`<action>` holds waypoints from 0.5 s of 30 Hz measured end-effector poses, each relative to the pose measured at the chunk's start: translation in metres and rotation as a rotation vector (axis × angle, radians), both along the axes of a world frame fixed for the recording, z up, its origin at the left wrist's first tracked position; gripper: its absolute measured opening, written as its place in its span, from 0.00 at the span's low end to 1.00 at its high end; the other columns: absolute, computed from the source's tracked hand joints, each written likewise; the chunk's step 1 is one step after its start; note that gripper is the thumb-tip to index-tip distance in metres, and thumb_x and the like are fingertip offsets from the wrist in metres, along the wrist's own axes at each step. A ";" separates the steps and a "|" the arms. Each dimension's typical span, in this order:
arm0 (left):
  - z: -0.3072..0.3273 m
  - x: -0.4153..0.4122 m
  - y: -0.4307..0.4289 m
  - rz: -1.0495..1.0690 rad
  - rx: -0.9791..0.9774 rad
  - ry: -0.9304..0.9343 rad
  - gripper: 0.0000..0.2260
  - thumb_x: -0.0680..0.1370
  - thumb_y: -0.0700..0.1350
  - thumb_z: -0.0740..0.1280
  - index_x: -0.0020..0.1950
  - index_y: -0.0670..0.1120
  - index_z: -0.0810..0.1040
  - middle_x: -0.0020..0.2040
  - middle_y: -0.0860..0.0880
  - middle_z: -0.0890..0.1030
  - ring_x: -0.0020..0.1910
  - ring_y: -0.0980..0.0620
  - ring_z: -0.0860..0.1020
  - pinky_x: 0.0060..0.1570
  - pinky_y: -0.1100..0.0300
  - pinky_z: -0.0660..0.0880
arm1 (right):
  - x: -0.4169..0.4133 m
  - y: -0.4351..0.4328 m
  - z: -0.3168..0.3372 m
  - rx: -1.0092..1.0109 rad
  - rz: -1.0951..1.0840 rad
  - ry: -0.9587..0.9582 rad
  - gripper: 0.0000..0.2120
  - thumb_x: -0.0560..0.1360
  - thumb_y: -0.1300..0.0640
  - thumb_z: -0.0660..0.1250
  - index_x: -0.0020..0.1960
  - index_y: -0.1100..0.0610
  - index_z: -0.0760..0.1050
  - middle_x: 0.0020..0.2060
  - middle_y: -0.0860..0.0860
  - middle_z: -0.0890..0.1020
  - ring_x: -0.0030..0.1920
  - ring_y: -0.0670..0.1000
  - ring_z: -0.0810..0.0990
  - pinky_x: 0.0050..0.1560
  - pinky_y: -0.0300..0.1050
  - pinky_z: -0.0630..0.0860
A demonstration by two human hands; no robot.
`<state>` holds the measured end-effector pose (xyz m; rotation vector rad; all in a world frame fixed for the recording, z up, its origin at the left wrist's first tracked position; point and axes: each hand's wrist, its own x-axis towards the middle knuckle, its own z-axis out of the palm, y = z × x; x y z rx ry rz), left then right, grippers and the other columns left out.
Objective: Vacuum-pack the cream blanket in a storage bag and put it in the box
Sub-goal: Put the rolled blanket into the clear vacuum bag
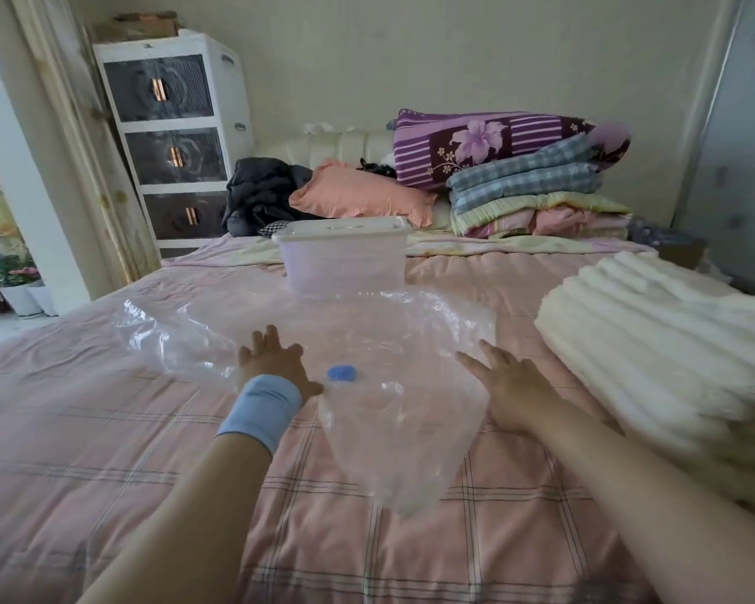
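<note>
Left hand (275,364) and right hand (513,396) are pressing open-palmed, gripping nothing, on the flimsy, slippery bag (389,337); the soft, bulky blanket (654,342) is likely needing scooping from beneath.

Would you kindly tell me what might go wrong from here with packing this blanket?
1. The storage bag lies crumpled under the flat left hand and right hand; its creases could snag the cream blanket going in.
2. Folded, the cream blanket looks bulky compared with the lidded box, so the pack may not fit unless well compressed.
</note>
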<state>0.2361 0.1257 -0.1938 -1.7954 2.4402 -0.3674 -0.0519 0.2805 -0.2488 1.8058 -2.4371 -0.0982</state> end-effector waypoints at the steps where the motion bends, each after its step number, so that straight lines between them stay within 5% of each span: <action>1: 0.004 -0.003 0.001 0.070 0.031 0.027 0.35 0.73 0.71 0.60 0.75 0.55 0.63 0.79 0.42 0.51 0.76 0.39 0.56 0.69 0.46 0.62 | 0.001 -0.004 0.000 -0.026 0.035 0.030 0.42 0.76 0.59 0.62 0.82 0.43 0.44 0.81 0.56 0.46 0.81 0.56 0.50 0.72 0.54 0.62; 5: 0.011 -0.007 -0.002 0.182 0.100 0.198 0.34 0.75 0.73 0.54 0.60 0.45 0.78 0.60 0.44 0.80 0.57 0.43 0.79 0.53 0.52 0.74 | 0.007 -0.018 0.001 -0.036 0.071 -0.020 0.26 0.80 0.47 0.60 0.78 0.41 0.62 0.81 0.53 0.53 0.81 0.53 0.48 0.77 0.56 0.52; 8: 0.006 -0.005 -0.015 0.150 0.180 0.487 0.33 0.76 0.70 0.53 0.50 0.42 0.80 0.45 0.44 0.85 0.45 0.43 0.83 0.51 0.53 0.78 | 0.010 -0.026 0.002 -0.127 0.020 -0.255 0.19 0.81 0.39 0.58 0.69 0.42 0.74 0.77 0.49 0.66 0.81 0.52 0.54 0.77 0.59 0.46; 10: 0.009 -0.004 -0.023 0.085 0.189 0.757 0.30 0.77 0.66 0.56 0.54 0.41 0.78 0.49 0.41 0.84 0.49 0.39 0.82 0.53 0.51 0.77 | 0.015 -0.029 0.009 -0.235 -0.013 -0.438 0.21 0.79 0.37 0.56 0.57 0.48 0.80 0.63 0.48 0.80 0.72 0.54 0.70 0.75 0.60 0.54; 12: 0.022 -0.004 -0.024 0.013 0.137 1.057 0.23 0.79 0.60 0.60 0.61 0.42 0.74 0.56 0.40 0.82 0.56 0.37 0.78 0.55 0.53 0.72 | 0.025 -0.027 0.026 -0.388 -0.059 -0.766 0.19 0.78 0.43 0.59 0.49 0.56 0.81 0.47 0.52 0.85 0.51 0.54 0.82 0.64 0.57 0.72; 15: 0.053 -0.002 -0.013 -0.141 -0.004 1.375 0.18 0.81 0.54 0.63 0.66 0.45 0.72 0.59 0.42 0.79 0.60 0.40 0.75 0.53 0.55 0.68 | 0.043 -0.024 0.047 -0.484 -0.067 -1.279 0.13 0.82 0.58 0.61 0.55 0.64 0.81 0.41 0.59 0.85 0.36 0.54 0.85 0.46 0.53 0.82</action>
